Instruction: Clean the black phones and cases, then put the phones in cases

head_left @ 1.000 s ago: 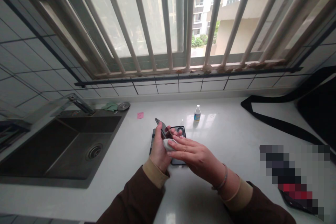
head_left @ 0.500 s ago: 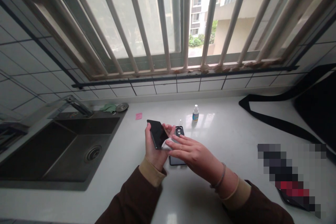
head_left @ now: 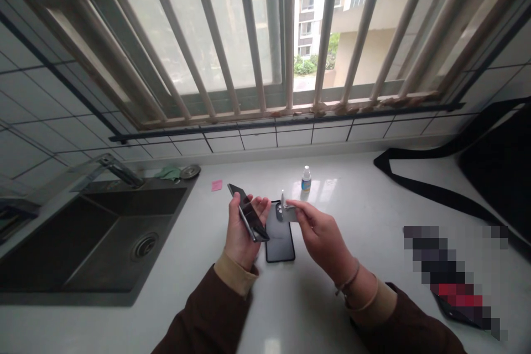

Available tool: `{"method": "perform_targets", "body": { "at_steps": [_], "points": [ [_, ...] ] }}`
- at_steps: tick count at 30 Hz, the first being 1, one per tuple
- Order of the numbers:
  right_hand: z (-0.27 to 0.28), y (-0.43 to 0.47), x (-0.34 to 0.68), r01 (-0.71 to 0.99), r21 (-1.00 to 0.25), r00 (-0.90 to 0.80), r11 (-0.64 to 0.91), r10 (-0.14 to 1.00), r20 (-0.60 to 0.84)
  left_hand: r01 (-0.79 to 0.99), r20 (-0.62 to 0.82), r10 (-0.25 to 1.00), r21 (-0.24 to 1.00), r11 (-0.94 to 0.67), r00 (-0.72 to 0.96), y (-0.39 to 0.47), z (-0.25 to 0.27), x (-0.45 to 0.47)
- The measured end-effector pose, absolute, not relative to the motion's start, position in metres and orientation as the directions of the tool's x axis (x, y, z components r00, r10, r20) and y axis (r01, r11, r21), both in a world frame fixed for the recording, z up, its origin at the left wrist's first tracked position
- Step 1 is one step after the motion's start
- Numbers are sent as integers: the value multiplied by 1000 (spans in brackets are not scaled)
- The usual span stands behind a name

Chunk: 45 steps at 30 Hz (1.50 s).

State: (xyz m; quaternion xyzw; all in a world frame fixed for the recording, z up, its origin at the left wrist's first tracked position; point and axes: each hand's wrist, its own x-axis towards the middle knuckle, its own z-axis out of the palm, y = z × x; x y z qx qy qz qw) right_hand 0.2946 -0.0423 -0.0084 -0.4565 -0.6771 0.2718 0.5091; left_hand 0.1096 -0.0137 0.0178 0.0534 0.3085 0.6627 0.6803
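Note:
A black smartphone (head_left: 249,213) is tilted in my left hand (head_left: 240,232), its edges held between the thumb and the fingers. My right hand (head_left: 321,232) pinches a small folded white-grey wipe (head_left: 288,211), apart from the phone and to its right. Beneath and between the hands, a dark-rimmed phone case (head_left: 280,240) with a camera cutout lies flat on the counter; the wipe covers part of its upper right corner from view. A small white bottle (head_left: 306,181) with a coloured label stands upright behind my right hand.
On the left is a dark sink (head_left: 103,243) with a faucet (head_left: 120,171), a green cloth (head_left: 168,173) and a metal drain strainer (head_left: 190,171). A pink slip (head_left: 217,185) lies on the white counter (head_left: 199,265). A black bag strap (head_left: 440,193) and a blurred-out item (head_left: 452,276) are at right.
My right hand has lifted the wipe off the phone and moved it slightly up and right. The phone has tilted more in my left hand. More of the phone case now shows.

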Motion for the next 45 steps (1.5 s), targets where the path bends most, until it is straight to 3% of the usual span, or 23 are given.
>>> {"method": "perform_targets", "body": {
  "at_steps": [2, 5, 12, 16, 21, 24, 27, 29, 31, 33, 35, 37, 39, 41, 45],
  "points": [
    [-11, -40, 293, 211, -924, -14, 317, 947, 322, -826, -333, 940, 550, 123, -81, -13, 12, 113],
    [-20, -38, 288, 9, -981, -90, 191, 978, 190, -775, -300, 952, 616, 142, -63, -13, 3, 118],
    [-24, -39, 279, -166, -986, -161, -9, 987, 18, -696, -218, 970, 713, 80, -111, -13, -4, 126],
    [-19, -41, 277, -250, -955, -176, -157, 978, -115, -711, -207, 974, 699, 82, -91, -16, 2, 126],
    [-14, -48, 270, -356, -858, -347, -370, 905, -247, -734, -323, 945, 631, 252, 48, -23, 8, 124],
    [-17, -47, 269, -372, -838, -353, -399, 896, -270, -782, -402, 915, 558, 279, 39, -20, 8, 123],
    [-20, -41, 275, -343, -877, -222, -337, 936, -273, -828, -473, 880, 507, 241, -33, -15, 8, 122],
    [-19, -38, 282, -312, -927, -61, -207, 978, -198, -846, -490, 870, 483, 225, -49, -13, 9, 122],
    [-14, -38, 290, -190, -982, 149, 5, 989, -24, -850, -492, 870, 476, 225, -45, -13, 9, 122],
    [-8, -40, 296, 91, -973, 281, 213, 932, 230, -835, -497, 868, 482, 267, -9, -15, 10, 123],
    [-6, -43, 296, 321, -862, 180, 391, 869, 461, -819, -499, 865, 474, 323, 52, -17, 9, 124],
    [-8, -46, 292, 399, -723, -77, 564, 806, 587, -825, -481, 870, 446, 348, 107, -18, 7, 124],
    [-13, -47, 285, 401, -595, -350, 696, 717, 603, -837, -473, 871, 417, 354, 133, -16, 5, 124],
    [-18, -48, 280, 405, -518, -508, 754, 656, 558, -835, -499, 858, 417, 359, 120, -14, 3, 122],
    [-17, -51, 279, 439, -483, -593, 758, 648, 478, -831, -541, 839, 441, 339, 55, -12, 3, 119]
  ]
}}
